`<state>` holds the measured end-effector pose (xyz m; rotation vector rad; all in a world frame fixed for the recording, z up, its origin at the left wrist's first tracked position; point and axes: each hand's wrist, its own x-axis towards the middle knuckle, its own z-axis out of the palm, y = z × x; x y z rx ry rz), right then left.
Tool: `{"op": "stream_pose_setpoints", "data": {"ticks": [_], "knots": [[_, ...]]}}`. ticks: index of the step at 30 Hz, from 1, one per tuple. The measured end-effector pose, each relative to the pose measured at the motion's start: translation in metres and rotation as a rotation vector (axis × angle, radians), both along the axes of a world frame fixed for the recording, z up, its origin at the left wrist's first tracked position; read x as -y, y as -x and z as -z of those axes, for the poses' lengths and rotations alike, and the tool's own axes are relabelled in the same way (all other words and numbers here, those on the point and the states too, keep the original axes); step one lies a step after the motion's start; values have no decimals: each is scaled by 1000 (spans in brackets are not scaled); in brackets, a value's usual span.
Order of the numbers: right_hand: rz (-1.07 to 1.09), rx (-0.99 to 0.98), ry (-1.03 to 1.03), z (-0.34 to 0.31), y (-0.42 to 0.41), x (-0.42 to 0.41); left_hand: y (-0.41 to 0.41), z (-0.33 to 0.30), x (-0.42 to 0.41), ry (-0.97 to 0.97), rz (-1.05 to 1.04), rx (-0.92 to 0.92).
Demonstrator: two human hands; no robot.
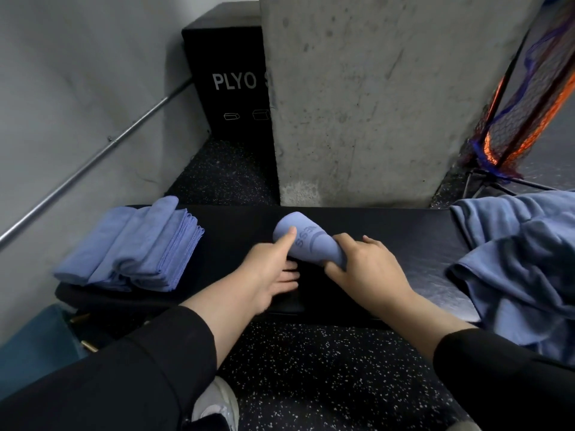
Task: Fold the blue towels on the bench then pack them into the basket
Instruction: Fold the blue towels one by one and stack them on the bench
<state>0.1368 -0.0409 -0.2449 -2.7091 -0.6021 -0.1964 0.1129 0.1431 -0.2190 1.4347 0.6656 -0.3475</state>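
Both hands are working at the middle of the black bench point(404, 244), holding a rolled blue towel point(306, 241) that is lying on the pad close to its far edge. The left hand point(270, 269) is pinching the roll, thumb pressing on top and fingers curling beneath at the near side. The right hand point(367, 265) is gripping the roll's right end, fingers wrapping over it. The hands are sitting close together, one at each end of the roll. A stack of folded towels point(133, 247) is resting at the bench's left end, well apart from the roll, bare pad lying between. A heap of unfolded towels point(522, 259) is covering the right end and spilling over the near edge. A concrete pillar point(373, 98) is standing just behind the bench.
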Motion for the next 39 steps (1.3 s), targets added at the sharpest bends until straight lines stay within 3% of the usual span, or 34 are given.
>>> {"op": "stream_pose_setpoints", "data": {"ticks": [3, 5, 7, 11, 15, 26, 33, 39], "knots": [[-121, -25, -29, -6, 18, -16, 4, -8, 4, 236, -108, 56], [-124, -110, -164, -15, 28, -23, 4, -17, -1, 214, -161, 136], [-21, -239, -429, -30, 33, -27, 6, -24, -8, 198, -147, 177], [101, -628, -885, -50, 30, -31, 18, -32, -14, 146, -51, 261], [18, -898, -1084, -54, 35, -39, 31, -37, -20, -23, -19, 315], [48, -751, -1151, -61, 33, -106, 64, -47, -79, -34, 137, 255], [-70, -867, -1170, -88, 24, -172, 79, -64, -154, -209, 103, 327], [-142, -866, -984, -120, -5, -262, 97, -65, -231, -215, -157, 386]]}}
